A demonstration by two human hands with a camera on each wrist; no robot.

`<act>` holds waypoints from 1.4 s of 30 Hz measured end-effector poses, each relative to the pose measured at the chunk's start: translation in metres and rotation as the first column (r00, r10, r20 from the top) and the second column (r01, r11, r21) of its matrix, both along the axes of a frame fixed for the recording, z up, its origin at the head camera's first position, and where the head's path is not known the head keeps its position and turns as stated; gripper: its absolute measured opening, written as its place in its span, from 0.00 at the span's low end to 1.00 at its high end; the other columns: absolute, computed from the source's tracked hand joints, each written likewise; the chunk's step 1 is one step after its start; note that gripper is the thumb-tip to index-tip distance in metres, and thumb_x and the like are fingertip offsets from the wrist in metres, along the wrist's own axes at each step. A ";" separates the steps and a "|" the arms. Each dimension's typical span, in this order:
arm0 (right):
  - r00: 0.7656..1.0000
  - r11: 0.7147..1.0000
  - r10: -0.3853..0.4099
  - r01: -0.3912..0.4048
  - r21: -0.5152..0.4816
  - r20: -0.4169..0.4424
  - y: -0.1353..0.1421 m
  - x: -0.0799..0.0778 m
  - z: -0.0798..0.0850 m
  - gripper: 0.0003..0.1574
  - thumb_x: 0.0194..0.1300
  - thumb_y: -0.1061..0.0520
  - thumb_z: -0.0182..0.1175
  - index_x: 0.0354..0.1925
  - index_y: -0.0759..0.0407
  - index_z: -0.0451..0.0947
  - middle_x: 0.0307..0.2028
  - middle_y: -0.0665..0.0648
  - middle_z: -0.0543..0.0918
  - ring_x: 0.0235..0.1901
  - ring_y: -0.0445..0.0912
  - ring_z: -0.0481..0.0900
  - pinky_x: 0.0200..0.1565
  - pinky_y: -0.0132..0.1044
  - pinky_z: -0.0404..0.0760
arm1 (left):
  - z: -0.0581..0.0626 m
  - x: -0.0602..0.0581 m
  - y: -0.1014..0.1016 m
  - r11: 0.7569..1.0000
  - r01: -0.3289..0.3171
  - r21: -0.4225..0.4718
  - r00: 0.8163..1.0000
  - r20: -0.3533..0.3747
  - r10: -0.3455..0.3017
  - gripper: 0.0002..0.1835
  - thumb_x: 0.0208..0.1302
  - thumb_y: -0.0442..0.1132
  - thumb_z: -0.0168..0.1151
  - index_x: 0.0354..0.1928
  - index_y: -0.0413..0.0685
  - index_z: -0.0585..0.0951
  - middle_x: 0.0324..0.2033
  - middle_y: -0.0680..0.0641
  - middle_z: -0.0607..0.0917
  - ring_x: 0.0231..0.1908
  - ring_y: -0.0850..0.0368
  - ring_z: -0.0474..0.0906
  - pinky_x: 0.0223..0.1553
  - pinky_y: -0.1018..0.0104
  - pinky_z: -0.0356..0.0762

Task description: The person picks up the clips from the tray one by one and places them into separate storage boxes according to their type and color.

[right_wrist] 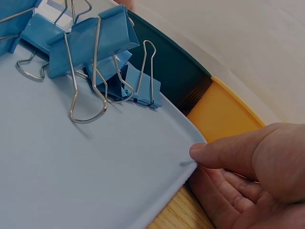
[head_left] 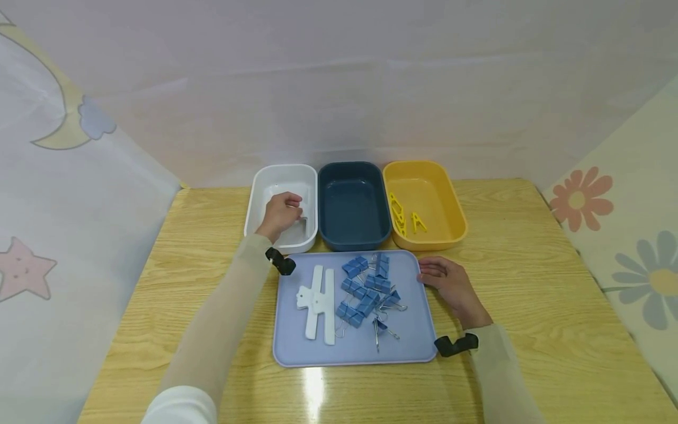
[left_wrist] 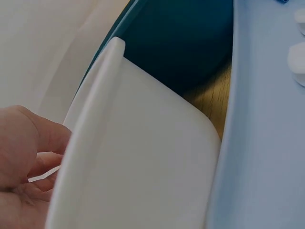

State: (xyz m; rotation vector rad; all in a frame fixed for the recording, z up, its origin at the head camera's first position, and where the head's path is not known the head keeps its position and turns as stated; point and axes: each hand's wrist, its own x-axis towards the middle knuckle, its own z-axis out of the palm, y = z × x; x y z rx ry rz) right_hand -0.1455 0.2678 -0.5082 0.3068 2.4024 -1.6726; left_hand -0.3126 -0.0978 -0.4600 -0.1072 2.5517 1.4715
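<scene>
My left hand reaches into the white bin at the back left, its fingers bent. A pale edge shows by its fingertips; the bin wall hides part of the fingers in the left wrist view, and I cannot tell whether they hold anything. With thumb on top and fingers underneath, my right hand grips the right rim of the light blue tray. Two long white bag clips lie crossed over each other on the tray's left side. Beside them, several blue binder clips are heaped, some with wire handles raised.
Between the white bin and a yellow bin stands a dark blue bin. Several small yellow clothespins lie in the yellow bin. The wooden table extends to both sides of the tray, with fabric walls around it.
</scene>
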 end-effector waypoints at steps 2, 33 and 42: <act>1.000 1.000 -0.001 0.001 -0.008 0.002 0.000 0.000 0.000 0.27 0.65 0.60 0.62 0.61 0.64 0.70 0.58 0.66 0.77 0.45 0.33 0.78 0.47 0.22 0.81 | -0.001 0.000 0.000 1.000 0.001 0.003 1.000 0.002 -0.001 0.19 0.63 0.31 0.59 0.56 0.42 0.77 0.49 0.42 0.79 0.41 0.51 0.82 0.45 0.65 0.82; 1.000 1.000 -0.015 0.016 -0.011 0.014 0.000 -0.001 -0.001 0.27 0.64 0.61 0.62 0.61 0.63 0.71 0.58 0.66 0.78 0.44 0.32 0.79 0.47 0.22 0.81 | -0.010 -0.002 -0.004 0.998 0.001 -0.069 1.000 0.032 0.001 0.19 0.64 0.31 0.58 0.57 0.42 0.76 0.52 0.41 0.78 0.51 0.48 0.75 0.56 0.58 0.77; 1.000 1.000 -0.005 0.004 -0.027 -0.026 0.000 -0.002 -0.003 0.28 0.63 0.63 0.63 0.60 0.66 0.71 0.57 0.69 0.78 0.42 0.30 0.80 0.45 0.22 0.81 | -0.013 -0.003 -0.005 0.991 0.017 -0.130 1.000 -0.014 -0.019 0.18 0.62 0.30 0.58 0.55 0.40 0.78 0.49 0.39 0.80 0.49 0.48 0.77 0.52 0.60 0.77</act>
